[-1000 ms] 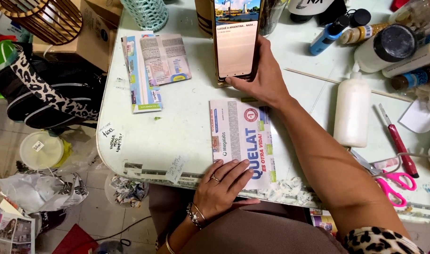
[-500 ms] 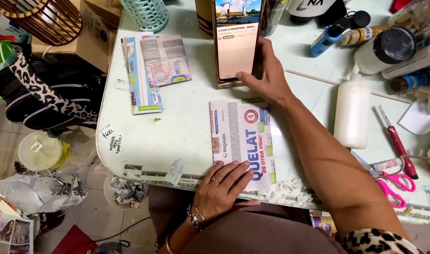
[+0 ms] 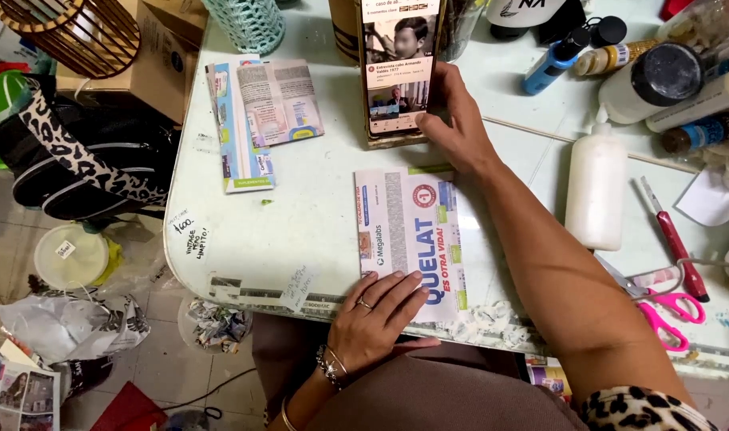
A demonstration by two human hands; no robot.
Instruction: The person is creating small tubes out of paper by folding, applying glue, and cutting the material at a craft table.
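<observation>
My left hand point(image 3: 376, 315) lies flat with fingers spread on the near end of a printed paper sheet point(image 3: 408, 231) that rests on the pale green table point(image 3: 300, 231). It wears a ring and bracelets. My right hand point(image 3: 456, 120) reaches across to an upright smartphone point(image 3: 398, 68) propped at the table's far side, with the thumb at the lower right of its lit screen and the fingers behind its edge.
Folded printed leaflets point(image 3: 260, 116) lie at the left. A white glue bottle point(image 3: 596, 187), red pen point(image 3: 674, 239) and pink scissors point(image 3: 667, 315) sit at the right, jars and bottles point(image 3: 659, 76) behind. A leopard-print bag point(image 3: 69, 160), a wooden basket point(image 3: 73, 32) and crumpled paper point(image 3: 65, 323) are off the left edge.
The phone's screen has switched from a mostly white page to a video page. My right hand shifted slightly on the phone. My left hand stayed on the sheet.
</observation>
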